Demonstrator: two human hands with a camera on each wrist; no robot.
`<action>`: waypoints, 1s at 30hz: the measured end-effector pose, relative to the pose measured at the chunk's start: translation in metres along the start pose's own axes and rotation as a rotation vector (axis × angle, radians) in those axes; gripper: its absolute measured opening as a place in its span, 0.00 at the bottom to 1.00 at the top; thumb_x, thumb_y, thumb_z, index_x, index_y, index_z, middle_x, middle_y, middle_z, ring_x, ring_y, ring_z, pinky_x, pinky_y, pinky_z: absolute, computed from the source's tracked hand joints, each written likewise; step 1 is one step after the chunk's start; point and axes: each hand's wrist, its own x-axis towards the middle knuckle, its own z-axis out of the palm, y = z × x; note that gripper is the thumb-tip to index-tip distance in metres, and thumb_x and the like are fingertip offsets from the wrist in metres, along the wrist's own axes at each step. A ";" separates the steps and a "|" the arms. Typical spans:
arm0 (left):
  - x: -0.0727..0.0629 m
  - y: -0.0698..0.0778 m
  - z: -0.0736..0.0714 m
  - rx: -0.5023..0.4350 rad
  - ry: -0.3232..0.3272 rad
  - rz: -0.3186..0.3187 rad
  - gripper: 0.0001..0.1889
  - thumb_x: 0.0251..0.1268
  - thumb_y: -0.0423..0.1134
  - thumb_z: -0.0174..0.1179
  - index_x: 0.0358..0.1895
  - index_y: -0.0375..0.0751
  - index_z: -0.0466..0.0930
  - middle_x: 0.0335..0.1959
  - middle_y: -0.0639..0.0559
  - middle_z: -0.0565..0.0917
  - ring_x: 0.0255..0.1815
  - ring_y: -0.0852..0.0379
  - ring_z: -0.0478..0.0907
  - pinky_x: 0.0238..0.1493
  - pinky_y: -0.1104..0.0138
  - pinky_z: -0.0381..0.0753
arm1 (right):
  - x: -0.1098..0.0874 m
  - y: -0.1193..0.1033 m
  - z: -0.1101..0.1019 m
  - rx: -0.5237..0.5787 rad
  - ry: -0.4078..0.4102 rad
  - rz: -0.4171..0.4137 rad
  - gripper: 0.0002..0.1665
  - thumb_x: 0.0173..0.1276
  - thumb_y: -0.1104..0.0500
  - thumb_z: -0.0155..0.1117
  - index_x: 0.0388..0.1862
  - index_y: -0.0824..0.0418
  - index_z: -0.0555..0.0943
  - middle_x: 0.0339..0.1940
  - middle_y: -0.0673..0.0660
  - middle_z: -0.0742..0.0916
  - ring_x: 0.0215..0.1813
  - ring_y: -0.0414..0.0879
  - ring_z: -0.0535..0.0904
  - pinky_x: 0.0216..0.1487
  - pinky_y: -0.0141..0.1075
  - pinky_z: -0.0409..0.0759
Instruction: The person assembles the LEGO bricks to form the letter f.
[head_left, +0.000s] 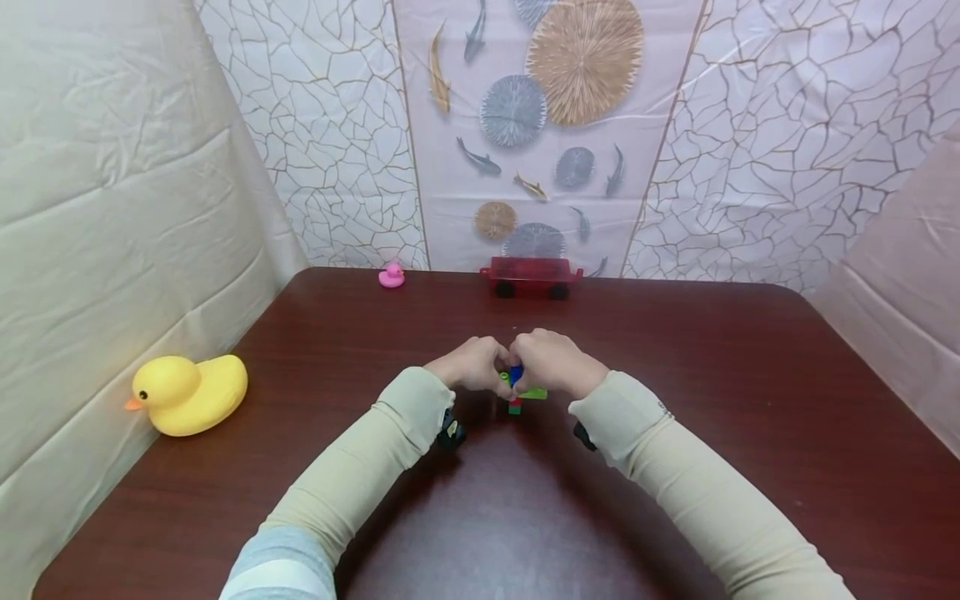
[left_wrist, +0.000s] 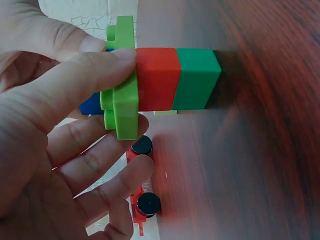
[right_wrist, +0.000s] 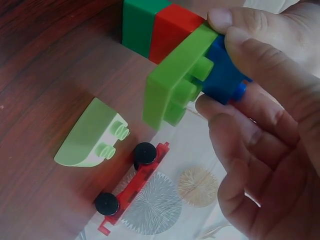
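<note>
Both hands meet at a small stack of toy building bricks near the table's middle. From the bottom it runs green brick (left_wrist: 197,79), red brick (left_wrist: 157,80), lime-green plate with studs (right_wrist: 165,87) and blue brick (right_wrist: 217,72). My left hand (head_left: 472,364) pinches the lime-green plate, its thumb flat on the side. My right hand (head_left: 555,362) pinches the blue brick at the top between thumb and fingers. Part of the blue brick is hidden by fingers. Whether the stack's base touches the table, I cannot tell.
A pale green curved brick (right_wrist: 87,137) with two studs lies beyond the stack. Farther back stand a red toy wagon (head_left: 531,271) with black wheels and a pink duck (head_left: 392,276). At the left edge sits a large yellow duck (head_left: 191,396).
</note>
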 end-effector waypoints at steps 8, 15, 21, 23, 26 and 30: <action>0.001 0.000 0.001 -0.001 -0.002 -0.016 0.14 0.40 0.43 0.69 0.32 0.43 0.82 0.23 0.60 0.79 0.26 0.62 0.72 0.28 0.72 0.71 | -0.001 0.003 0.001 0.047 0.004 0.024 0.10 0.45 0.56 0.72 0.26 0.59 0.82 0.18 0.48 0.77 0.22 0.42 0.71 0.24 0.32 0.72; -0.001 0.002 0.002 -0.023 -0.015 -0.035 0.12 0.40 0.42 0.69 0.32 0.44 0.82 0.22 0.59 0.79 0.26 0.60 0.73 0.28 0.71 0.72 | -0.004 0.006 0.004 0.105 -0.010 0.081 0.16 0.45 0.53 0.72 0.31 0.60 0.81 0.21 0.48 0.78 0.24 0.42 0.72 0.27 0.32 0.73; -0.003 0.005 0.002 -0.019 -0.039 -0.037 0.12 0.40 0.44 0.69 0.31 0.45 0.82 0.21 0.59 0.79 0.26 0.60 0.71 0.28 0.70 0.71 | -0.004 0.016 0.000 0.145 -0.057 0.040 0.19 0.46 0.51 0.70 0.36 0.60 0.82 0.29 0.50 0.82 0.30 0.41 0.76 0.31 0.33 0.75; -0.003 0.006 0.002 -0.003 -0.033 -0.045 0.14 0.40 0.44 0.69 0.33 0.44 0.82 0.22 0.59 0.79 0.27 0.61 0.72 0.29 0.70 0.71 | -0.005 0.023 -0.003 0.155 -0.053 0.028 0.19 0.48 0.50 0.69 0.37 0.60 0.82 0.31 0.50 0.82 0.32 0.41 0.77 0.33 0.35 0.75; -0.001 0.007 0.002 0.014 -0.024 -0.072 0.18 0.39 0.45 0.70 0.37 0.42 0.81 0.24 0.60 0.79 0.30 0.61 0.73 0.31 0.70 0.72 | -0.006 0.034 -0.007 0.136 -0.020 0.041 0.18 0.52 0.49 0.66 0.37 0.59 0.82 0.33 0.51 0.83 0.34 0.43 0.77 0.35 0.37 0.75; -0.001 0.007 0.002 0.029 -0.016 -0.091 0.20 0.39 0.45 0.70 0.39 0.40 0.80 0.25 0.59 0.79 0.30 0.60 0.72 0.31 0.70 0.71 | -0.009 0.047 -0.007 0.107 0.021 0.093 0.15 0.54 0.52 0.64 0.38 0.60 0.81 0.33 0.53 0.83 0.36 0.45 0.77 0.37 0.40 0.74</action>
